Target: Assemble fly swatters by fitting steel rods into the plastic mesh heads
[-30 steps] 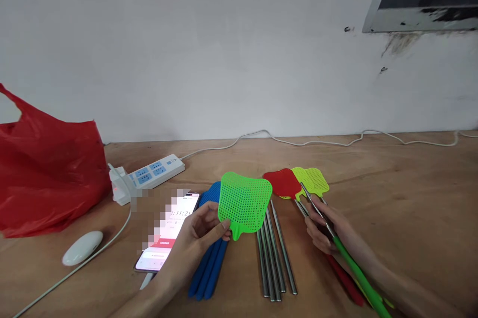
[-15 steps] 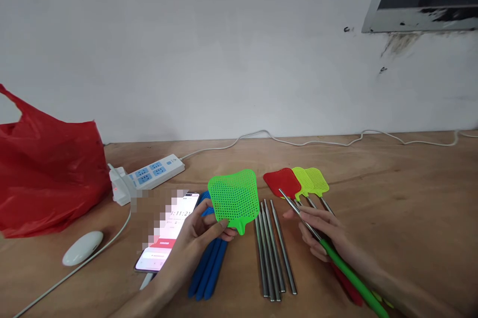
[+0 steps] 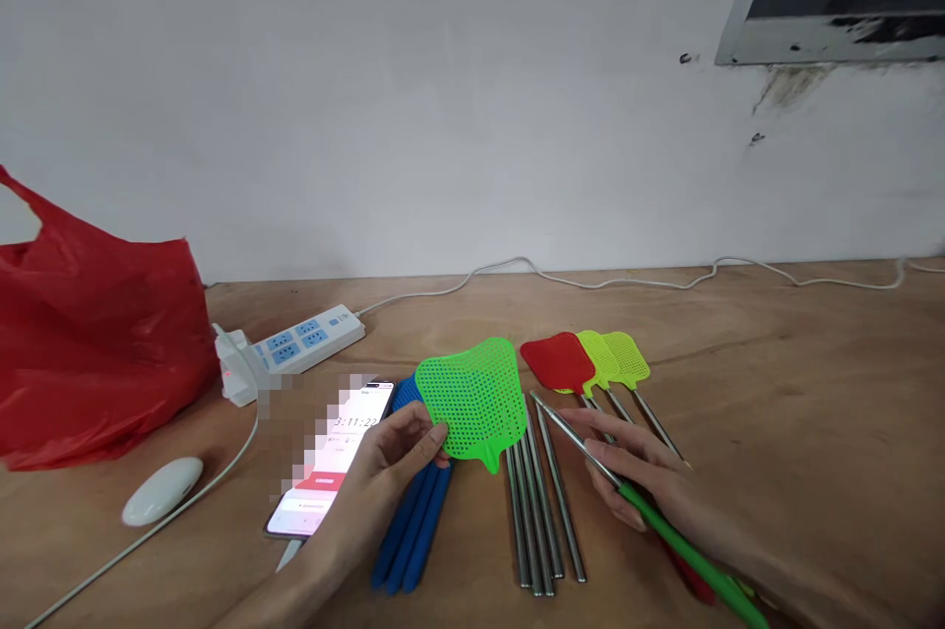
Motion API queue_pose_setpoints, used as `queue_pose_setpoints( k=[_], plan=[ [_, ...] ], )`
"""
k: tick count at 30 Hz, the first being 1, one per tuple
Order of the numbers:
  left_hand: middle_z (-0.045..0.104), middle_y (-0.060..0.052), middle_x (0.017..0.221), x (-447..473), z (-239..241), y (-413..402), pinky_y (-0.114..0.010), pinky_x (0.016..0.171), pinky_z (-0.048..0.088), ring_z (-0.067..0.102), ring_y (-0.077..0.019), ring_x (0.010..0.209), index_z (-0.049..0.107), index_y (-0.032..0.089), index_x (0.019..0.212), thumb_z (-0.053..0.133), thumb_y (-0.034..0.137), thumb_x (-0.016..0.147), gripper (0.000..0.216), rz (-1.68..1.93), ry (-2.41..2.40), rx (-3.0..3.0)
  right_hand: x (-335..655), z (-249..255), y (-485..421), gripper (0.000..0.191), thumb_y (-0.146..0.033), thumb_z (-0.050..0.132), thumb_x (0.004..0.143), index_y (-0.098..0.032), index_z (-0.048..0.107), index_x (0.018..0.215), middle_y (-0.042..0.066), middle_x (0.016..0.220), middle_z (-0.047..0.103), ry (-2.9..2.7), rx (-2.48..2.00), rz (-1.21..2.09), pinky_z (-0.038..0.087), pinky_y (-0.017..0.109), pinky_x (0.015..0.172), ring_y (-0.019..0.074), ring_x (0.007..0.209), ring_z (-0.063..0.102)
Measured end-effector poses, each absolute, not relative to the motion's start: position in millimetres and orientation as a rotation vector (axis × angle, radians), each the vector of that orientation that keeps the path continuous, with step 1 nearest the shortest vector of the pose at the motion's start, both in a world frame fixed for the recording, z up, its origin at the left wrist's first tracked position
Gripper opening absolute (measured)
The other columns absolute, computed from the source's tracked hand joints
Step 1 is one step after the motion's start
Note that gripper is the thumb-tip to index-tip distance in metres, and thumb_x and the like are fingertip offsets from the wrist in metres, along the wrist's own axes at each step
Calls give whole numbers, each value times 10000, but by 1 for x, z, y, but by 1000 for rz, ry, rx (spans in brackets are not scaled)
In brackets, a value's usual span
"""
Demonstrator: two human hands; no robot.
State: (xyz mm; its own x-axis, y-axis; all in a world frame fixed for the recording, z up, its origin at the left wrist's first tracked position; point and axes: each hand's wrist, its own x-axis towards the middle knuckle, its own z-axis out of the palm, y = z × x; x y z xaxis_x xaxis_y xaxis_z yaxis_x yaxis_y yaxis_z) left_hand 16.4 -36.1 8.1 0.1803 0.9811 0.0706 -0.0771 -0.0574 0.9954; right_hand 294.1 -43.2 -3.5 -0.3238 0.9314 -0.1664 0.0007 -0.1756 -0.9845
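Pinched by its lower left edge, a green perforated fly swatter head (image 3: 472, 398) is in my left hand (image 3: 399, 452), its short socket pointing down toward me. My right hand (image 3: 635, 467) is closed around the metal rod of a green-handled fly swatter stick (image 3: 683, 545). The rod's bare tip points up and left, a short gap from the socket. Below and between my hands lie several metal rods (image 3: 542, 511) side by side. Blue handles (image 3: 413, 531) lie under my left hand, with a blue swatter head (image 3: 406, 393) partly hidden behind the green one.
Finished-looking swatters with red (image 3: 559, 361) and yellow (image 3: 626, 358) heads lie beyond my right hand. To the left are a lit phone (image 3: 332, 471), a power strip (image 3: 310, 344), a white oval device (image 3: 163, 491) and a red plastic bag (image 3: 103, 344). A white cable (image 3: 591, 285) runs along the wall.
The green swatter head has shifted slightly right and down and tilted. The rod tip in my right hand has moved left and down, closer to the head's socket.
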Motion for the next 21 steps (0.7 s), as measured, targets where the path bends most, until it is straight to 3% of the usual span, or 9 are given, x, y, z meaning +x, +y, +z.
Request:
queue_pose_setpoints(
  k=[3,8,12,21],
  plan=[
    [692,-36,927,16,7,-37,-268,732,502,608,-169,812,652,191,992,701,357,893,200,1183,990,1236,295,1,-43,521,-494,572,929,-212,537,1366,-103,465,448,-1486,-1096,1634,259,205,437,79,395,352],
    [689,-84,1123,19,9,-38,-291,714,552,676,-191,836,521,202,1237,770,318,835,486,1218,999,1130,294,3,-43,464,-457,628,890,-213,596,1283,-110,451,449,-1572,-1029,1761,281,182,396,67,370,334],
    [681,-71,1147,18,9,-38,-287,698,573,684,-155,756,430,250,1361,804,289,799,676,1223,999,1095,293,4,-45,415,-444,650,879,-223,638,1230,-104,460,458,-1588,-1030,1788,333,172,397,69,383,364],
    [685,-41,1052,14,7,-37,-321,724,583,704,-172,752,487,262,1344,805,315,778,651,1177,1050,1120,295,1,-45,412,-452,673,867,-243,663,1221,-104,458,457,-1566,-1044,1761,332,168,375,70,374,377]
  ],
)
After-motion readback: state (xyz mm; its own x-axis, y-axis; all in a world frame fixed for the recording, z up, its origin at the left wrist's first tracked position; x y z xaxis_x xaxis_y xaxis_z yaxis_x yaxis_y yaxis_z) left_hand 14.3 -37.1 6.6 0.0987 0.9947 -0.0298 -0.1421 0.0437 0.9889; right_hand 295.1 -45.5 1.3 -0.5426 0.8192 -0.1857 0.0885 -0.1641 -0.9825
